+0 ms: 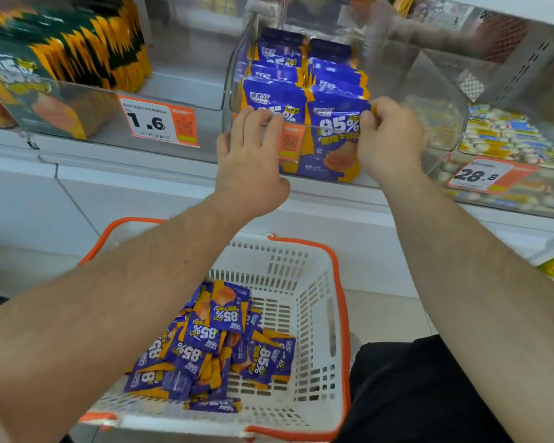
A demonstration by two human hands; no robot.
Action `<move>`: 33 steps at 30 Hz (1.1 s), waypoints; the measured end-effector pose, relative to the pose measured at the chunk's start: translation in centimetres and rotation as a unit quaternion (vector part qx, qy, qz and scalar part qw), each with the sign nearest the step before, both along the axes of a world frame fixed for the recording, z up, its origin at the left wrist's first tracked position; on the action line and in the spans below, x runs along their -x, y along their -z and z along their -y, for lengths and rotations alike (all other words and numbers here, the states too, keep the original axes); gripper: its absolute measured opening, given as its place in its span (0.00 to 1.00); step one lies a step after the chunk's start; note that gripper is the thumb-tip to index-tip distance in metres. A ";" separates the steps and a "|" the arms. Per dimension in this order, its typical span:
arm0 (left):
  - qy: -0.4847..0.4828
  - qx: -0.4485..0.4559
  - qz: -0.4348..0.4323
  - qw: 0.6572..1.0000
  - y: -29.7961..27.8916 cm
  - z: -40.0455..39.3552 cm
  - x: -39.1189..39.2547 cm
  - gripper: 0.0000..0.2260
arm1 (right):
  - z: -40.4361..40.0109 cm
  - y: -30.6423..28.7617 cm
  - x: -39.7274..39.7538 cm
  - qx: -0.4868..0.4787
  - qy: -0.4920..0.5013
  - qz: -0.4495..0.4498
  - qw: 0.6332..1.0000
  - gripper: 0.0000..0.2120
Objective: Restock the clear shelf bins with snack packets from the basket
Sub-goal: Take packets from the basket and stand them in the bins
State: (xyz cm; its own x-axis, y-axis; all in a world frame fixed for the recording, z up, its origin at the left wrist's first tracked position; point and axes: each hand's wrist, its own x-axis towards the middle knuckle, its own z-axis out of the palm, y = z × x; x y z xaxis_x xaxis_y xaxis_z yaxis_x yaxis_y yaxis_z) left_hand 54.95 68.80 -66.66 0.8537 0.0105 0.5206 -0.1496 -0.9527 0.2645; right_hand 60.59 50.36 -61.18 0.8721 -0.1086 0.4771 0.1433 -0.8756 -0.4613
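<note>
A clear shelf bin (435,100) at the centre holds two upright rows of purple and orange snack packets (277,71). My right hand (392,139) pinches the top right corner of the front packet (335,123) of the right row, at the bin's front wall. My left hand (253,158) rests its fingers over the bin's front rim, touching the front packet of the left row. Below, a white basket (311,282) with orange handles holds a loose pile of the same packets (218,343).
Another clear bin (87,100) on the left holds green and orange packets, with a 1.6 price tag (159,123) beside it. On the right a bin of small wrapped sweets (506,139) carries a 28.8 tag (480,175). White shelf fronts run below.
</note>
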 end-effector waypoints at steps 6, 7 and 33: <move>0.013 0.017 0.000 1.000 0.1 0.0 0.0 0.37 | 0.1 -0.3 0.3 0.049 0.085 -0.045 0.994 0.13; 0.016 0.019 -0.005 1.000 0.3 0.0 0.1 0.38 | -0.1 -0.1 0.6 0.046 0.096 -0.034 0.994 0.13; -0.108 0.314 -0.495 0.803 20.8 -9.1 11.0 0.19 | -12.9 32.6 13.3 -0.394 0.111 -0.698 0.587 0.31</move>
State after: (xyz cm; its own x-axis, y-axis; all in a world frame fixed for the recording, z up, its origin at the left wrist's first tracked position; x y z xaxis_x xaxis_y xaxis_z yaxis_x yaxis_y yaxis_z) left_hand 43.96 77.89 -87.47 0.7886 0.2092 -0.5782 0.5814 -0.5595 0.5907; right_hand 47.27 63.21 -93.82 0.2756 -0.0006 -0.9613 -0.9339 -0.2370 -0.2677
